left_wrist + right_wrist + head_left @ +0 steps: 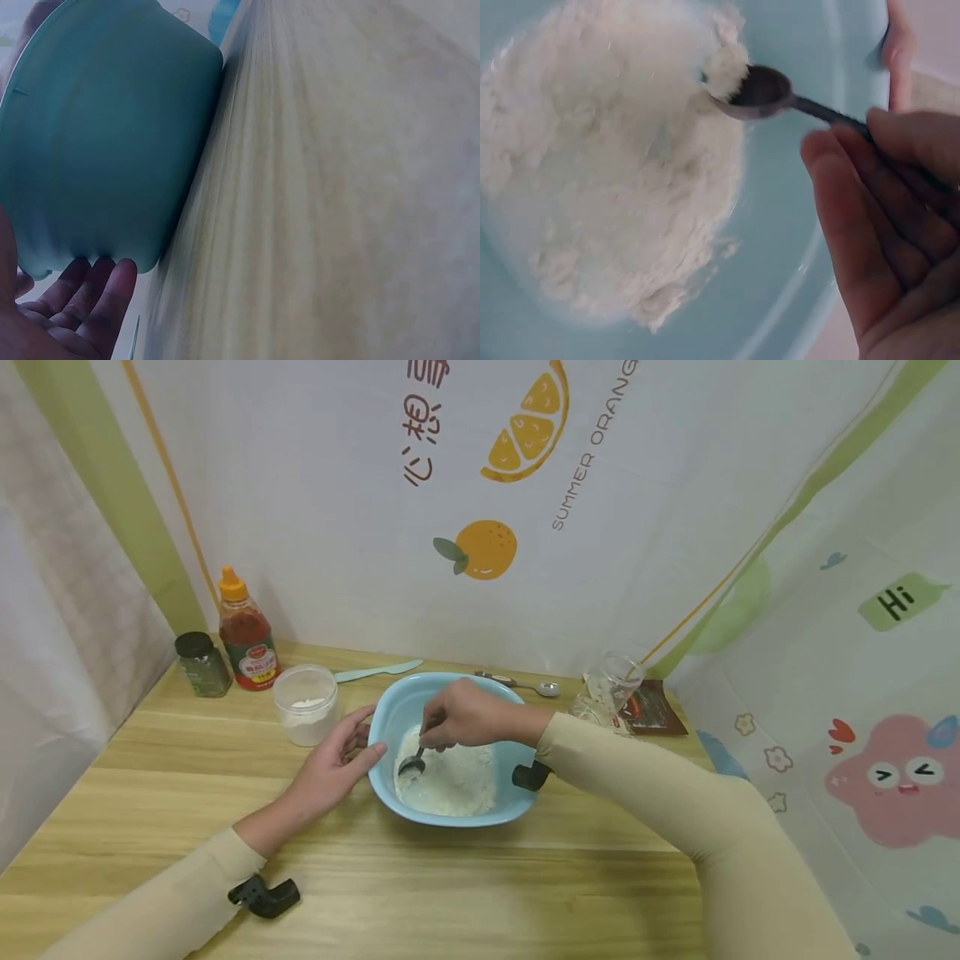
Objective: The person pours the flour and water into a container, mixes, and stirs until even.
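Observation:
A light blue bowl point(461, 821) stands on the wooden table, with white powder like flour point(453, 781) and some cloudy liquid inside. My left hand point(330, 768) grips the bowl's left rim, the thumb over the edge. In the left wrist view, fingertips point(120, 279) press the bowl's outer wall point(112, 142). Reaching over the bowl, my right hand point(465, 714) pinches the handle of a small black measuring spoon point(412, 765). The right wrist view shows the spoon's cup point(765, 91) at the powder's edge, with some powder point(727, 71) in and against it.
Left of the bowl stand a clear tub of white powder point(308, 718), a red sauce bottle point(251, 643) and a dark-lidded jar point(204, 668). Behind lie a pale green knife point(378, 672) and a metal spoon point(546, 689). A clear cup point(611, 683) and brown packet point(654, 710) sit right.

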`<state>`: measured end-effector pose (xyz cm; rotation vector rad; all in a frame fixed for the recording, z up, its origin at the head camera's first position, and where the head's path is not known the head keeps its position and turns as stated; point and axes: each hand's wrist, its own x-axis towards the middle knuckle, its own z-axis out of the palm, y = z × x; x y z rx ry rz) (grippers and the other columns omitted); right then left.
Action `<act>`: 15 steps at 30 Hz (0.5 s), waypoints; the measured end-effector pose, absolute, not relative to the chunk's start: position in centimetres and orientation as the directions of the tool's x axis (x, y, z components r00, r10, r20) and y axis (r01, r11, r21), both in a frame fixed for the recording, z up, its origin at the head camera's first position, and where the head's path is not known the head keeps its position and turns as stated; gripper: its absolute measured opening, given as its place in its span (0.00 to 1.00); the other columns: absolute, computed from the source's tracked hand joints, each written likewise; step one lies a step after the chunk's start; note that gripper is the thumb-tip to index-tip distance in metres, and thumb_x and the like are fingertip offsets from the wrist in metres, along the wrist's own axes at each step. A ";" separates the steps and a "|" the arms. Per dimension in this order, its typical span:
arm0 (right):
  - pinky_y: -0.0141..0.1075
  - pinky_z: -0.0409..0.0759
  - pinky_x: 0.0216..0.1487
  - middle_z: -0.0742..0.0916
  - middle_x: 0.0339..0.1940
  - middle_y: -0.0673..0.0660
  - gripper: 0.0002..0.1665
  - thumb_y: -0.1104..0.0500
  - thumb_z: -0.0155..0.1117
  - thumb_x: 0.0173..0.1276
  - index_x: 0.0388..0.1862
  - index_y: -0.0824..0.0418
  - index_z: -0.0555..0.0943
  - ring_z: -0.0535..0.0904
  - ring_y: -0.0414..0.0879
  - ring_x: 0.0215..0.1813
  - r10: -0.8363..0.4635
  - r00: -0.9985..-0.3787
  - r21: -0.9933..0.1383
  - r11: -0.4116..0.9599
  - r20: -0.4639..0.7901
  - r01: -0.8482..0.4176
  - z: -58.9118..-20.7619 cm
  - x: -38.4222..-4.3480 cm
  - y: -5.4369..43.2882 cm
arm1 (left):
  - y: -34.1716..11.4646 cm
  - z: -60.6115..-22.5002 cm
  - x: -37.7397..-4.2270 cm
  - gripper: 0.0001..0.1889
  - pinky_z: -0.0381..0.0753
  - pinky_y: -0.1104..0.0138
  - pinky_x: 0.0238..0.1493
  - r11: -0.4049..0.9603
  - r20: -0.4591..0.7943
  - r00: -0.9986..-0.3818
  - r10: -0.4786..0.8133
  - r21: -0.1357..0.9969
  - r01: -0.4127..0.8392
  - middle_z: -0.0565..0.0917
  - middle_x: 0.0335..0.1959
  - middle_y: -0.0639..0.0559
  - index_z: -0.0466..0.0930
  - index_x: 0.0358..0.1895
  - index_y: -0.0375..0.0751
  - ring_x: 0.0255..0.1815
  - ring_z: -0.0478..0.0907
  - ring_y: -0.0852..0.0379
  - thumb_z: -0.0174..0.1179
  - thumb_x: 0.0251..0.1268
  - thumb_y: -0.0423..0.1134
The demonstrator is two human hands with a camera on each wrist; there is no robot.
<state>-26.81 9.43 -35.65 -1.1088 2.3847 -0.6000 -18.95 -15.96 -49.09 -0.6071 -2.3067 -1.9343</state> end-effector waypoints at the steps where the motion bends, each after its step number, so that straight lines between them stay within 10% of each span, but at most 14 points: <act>1: 0.33 0.88 0.38 0.94 0.32 0.47 0.06 0.58 0.76 0.79 0.39 0.56 0.93 0.93 0.50 0.39 -0.770 -0.607 -0.545 0.600 -0.196 -0.585 -35.8 -27.1 9.5 | -15.9 -49.1 -18.9 0.32 0.90 0.67 0.55 0.130 0.301 -0.920 0.251 0.932 0.340 0.84 0.64 0.32 0.60 0.88 0.38 0.62 0.84 0.43 0.58 0.89 0.36; 9: 0.33 0.84 0.34 0.93 0.30 0.45 0.09 0.57 0.73 0.80 0.41 0.60 0.95 0.87 0.38 0.31 -0.681 -0.716 -0.435 0.697 -0.152 -0.571 -36.2 -28.2 11.7 | -15.9 -49.0 -18.8 0.32 0.90 0.67 0.55 0.137 0.308 -0.921 0.237 0.928 0.345 0.85 0.63 0.31 0.61 0.88 0.37 0.61 0.84 0.44 0.59 0.88 0.35; 15: 0.32 0.78 0.30 0.90 0.25 0.43 0.09 0.60 0.72 0.77 0.34 0.54 0.92 0.83 0.38 0.27 -0.764 -0.617 -0.429 0.630 -0.190 -0.648 -35.2 -26.6 12.2 | -16.0 -48.9 -18.9 0.32 0.90 0.67 0.55 0.144 0.302 -0.923 0.237 0.929 0.341 0.85 0.63 0.32 0.61 0.88 0.38 0.61 0.84 0.47 0.60 0.88 0.36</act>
